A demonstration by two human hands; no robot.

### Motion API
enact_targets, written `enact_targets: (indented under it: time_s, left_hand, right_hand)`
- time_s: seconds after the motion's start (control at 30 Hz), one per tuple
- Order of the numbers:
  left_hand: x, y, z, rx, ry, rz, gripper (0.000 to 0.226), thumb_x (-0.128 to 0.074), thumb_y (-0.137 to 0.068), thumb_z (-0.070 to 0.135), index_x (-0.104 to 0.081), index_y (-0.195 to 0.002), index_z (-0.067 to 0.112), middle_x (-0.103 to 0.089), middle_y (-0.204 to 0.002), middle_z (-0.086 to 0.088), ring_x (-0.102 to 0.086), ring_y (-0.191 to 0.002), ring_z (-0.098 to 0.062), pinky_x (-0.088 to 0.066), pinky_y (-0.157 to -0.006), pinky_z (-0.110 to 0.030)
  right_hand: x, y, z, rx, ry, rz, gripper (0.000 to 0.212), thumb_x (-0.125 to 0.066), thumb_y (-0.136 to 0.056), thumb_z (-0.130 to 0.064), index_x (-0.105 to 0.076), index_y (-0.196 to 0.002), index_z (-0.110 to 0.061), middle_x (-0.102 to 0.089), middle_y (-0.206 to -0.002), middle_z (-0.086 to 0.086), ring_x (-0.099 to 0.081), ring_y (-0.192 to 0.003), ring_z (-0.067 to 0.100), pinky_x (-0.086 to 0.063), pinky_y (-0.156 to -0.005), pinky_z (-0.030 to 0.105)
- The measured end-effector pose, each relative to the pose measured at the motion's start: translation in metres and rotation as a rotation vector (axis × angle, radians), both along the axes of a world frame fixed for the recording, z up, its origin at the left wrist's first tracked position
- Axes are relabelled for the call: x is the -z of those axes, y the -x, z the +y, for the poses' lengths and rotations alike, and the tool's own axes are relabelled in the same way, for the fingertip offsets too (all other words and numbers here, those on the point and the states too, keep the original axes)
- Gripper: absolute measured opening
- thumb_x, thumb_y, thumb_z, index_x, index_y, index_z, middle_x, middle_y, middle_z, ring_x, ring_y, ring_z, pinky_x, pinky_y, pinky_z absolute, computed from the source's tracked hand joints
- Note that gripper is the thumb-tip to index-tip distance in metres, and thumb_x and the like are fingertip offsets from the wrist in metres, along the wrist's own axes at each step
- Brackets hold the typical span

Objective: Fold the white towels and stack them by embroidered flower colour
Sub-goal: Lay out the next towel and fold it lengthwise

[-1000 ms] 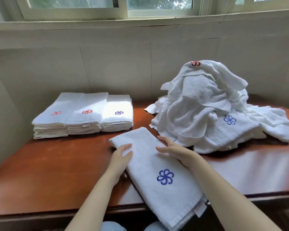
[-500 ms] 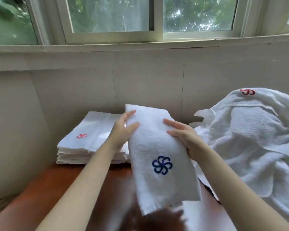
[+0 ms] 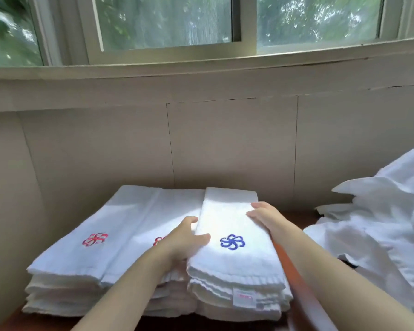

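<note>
The folded blue-flower towel has come down since half a second ago. Then we were holding it up in the air; now it is lying on top of the blue-flower stack, the right one of three stacks at the far left of the table.

Our left hand is pinching its left edge, with the thumb on top near the blue flower and the other fingers going down along the side. Our right hand is resting on the right edge with the fingers nearly straight, pressing and not gripping.

So we are finishing the placing step for this towel. The colour is matching, because the two stacks to the left, the left red-flower stack and the middle red-flower stack, are showing red flowers.

The near edge of the towel seems a little ahead of the layers below. The next move, we think, is asking us to square the towel with the stack, let go with both hands without dragging it, and then reach right to the pile of unfolded towels. Much of the task is still waiting there.
</note>
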State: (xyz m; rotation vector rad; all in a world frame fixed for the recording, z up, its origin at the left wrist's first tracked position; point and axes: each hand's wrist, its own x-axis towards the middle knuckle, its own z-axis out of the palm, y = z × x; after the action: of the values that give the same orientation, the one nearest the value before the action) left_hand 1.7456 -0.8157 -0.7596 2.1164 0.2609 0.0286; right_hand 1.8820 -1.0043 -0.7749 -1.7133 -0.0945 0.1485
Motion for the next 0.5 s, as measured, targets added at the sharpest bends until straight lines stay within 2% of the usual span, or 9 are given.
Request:
enact_targets:
  time_s: [0.1, 0.17, 0.2, 0.23, 0.27, 0.33, 0.37, 0.43, 0.5]
  left_hand:
    - [0.002, -0.008, -0.003, -0.005, 0.054, -0.081, 0.054, -0.060, -0.090, 0.027, -0.037, -0.138, 0.032, -0.065, -0.105, -0.002, -0.066, -0.081, -0.018, -0.052, -0.079, -0.028]
    - [0.003, -0.011, -0.006, -0.005, -0.038, -0.135, 0.047, -0.057, -0.093, 0.024, -0.041, -0.137, 0.030, -0.059, -0.114, -0.001, -0.058, -0.076, -0.008, -0.043, -0.065, -0.006]
    - [0.003, -0.011, -0.008, -0.002, -0.124, -0.139, 0.044, -0.055, -0.094, 0.024, -0.043, -0.136, 0.031, -0.056, -0.116, 0.002, -0.053, -0.075, 0.000, -0.036, -0.057, 0.001]
    - [0.003, -0.011, -0.010, 0.007, -0.190, -0.137, 0.043, -0.053, -0.095, 0.024, -0.044, -0.136, 0.030, -0.054, -0.121, 0.004, -0.052, -0.079, 0.004, -0.033, -0.057, 0.004]
    - [0.003, -0.012, -0.011, 0.029, -0.241, -0.132, 0.043, -0.050, -0.096, 0.022, -0.044, -0.138, 0.029, -0.052, -0.130, 0.005, -0.055, -0.090, 0.001, -0.033, -0.064, 0.004]
    - [0.001, -0.010, -0.014, 0.066, -0.355, -0.100, 0.045, -0.045, -0.096, 0.020, -0.042, -0.140, 0.028, -0.045, -0.145, 0.008, -0.049, -0.122, -0.010, -0.036, -0.096, -0.012]
    - [0.000, -0.007, -0.017, 0.079, -0.415, -0.085, 0.046, -0.044, -0.096, 0.022, -0.041, -0.141, 0.028, -0.042, -0.147, 0.009, -0.044, -0.130, -0.012, -0.033, -0.103, -0.019]
    - [-0.001, -0.001, -0.023, 0.096, -0.563, -0.073, 0.044, -0.044, -0.096, 0.031, -0.042, -0.139, 0.028, -0.044, -0.145, 0.007, -0.042, -0.131, -0.016, -0.034, -0.103, -0.025]
    - [0.003, 0.010, -0.032, 0.037, -0.798, -0.056, 0.035, -0.041, -0.097, 0.036, -0.048, -0.130, 0.026, -0.050, -0.130, -0.001, -0.049, -0.120, -0.023, -0.040, -0.088, -0.030]
  right_hand:
    - [-0.010, -0.022, 0.011, 0.046, 0.102, -0.142, 0.046, -0.050, -0.083, 0.012, -0.057, -0.124, -0.007, -0.064, -0.090, 0.013, -0.060, -0.060, 0.012, -0.046, -0.051, 0.013]
    - [-0.010, -0.036, 0.017, 0.053, 0.183, -0.232, 0.051, -0.048, -0.083, 0.011, -0.057, -0.129, -0.008, -0.063, -0.116, 0.011, -0.065, -0.089, 0.019, -0.051, -0.079, 0.021]
    - [-0.007, -0.040, 0.018, 0.047, 0.250, -0.234, 0.052, -0.048, -0.083, 0.009, -0.054, -0.132, -0.008, -0.059, -0.127, 0.011, -0.061, -0.106, 0.023, -0.047, -0.092, 0.028]
    - [-0.003, -0.042, 0.018, 0.042, 0.312, -0.206, 0.052, -0.049, -0.085, 0.007, -0.052, -0.134, -0.007, -0.056, -0.131, 0.013, -0.057, -0.113, 0.025, -0.044, -0.097, 0.030]
    - [0.001, -0.043, 0.017, 0.042, 0.337, -0.167, 0.051, -0.049, -0.085, 0.006, -0.050, -0.135, -0.005, -0.057, -0.129, 0.014, -0.057, -0.111, 0.025, -0.045, -0.094, 0.029]
    - [0.005, -0.040, 0.014, 0.047, 0.344, -0.121, 0.048, -0.050, -0.085, 0.005, -0.052, -0.133, -0.003, -0.061, -0.115, 0.015, -0.056, -0.093, 0.022, -0.046, -0.069, 0.020]
    - [0.004, -0.037, 0.012, 0.058, 0.350, -0.119, 0.045, -0.051, -0.086, 0.005, -0.053, -0.130, -0.002, -0.062, -0.112, 0.016, -0.055, -0.087, 0.021, -0.042, -0.059, 0.017]
    - [0.001, -0.030, 0.009, 0.067, 0.357, -0.118, 0.039, -0.054, -0.087, 0.001, -0.055, -0.126, -0.001, -0.062, -0.117, 0.017, -0.055, -0.085, 0.020, -0.041, -0.057, 0.021]
    - [-0.003, -0.019, 0.009, 0.047, 0.431, -0.136, 0.025, -0.055, -0.090, -0.008, -0.057, -0.114, -0.006, -0.059, -0.111, 0.012, -0.053, -0.099, 0.025, -0.037, -0.071, 0.022]
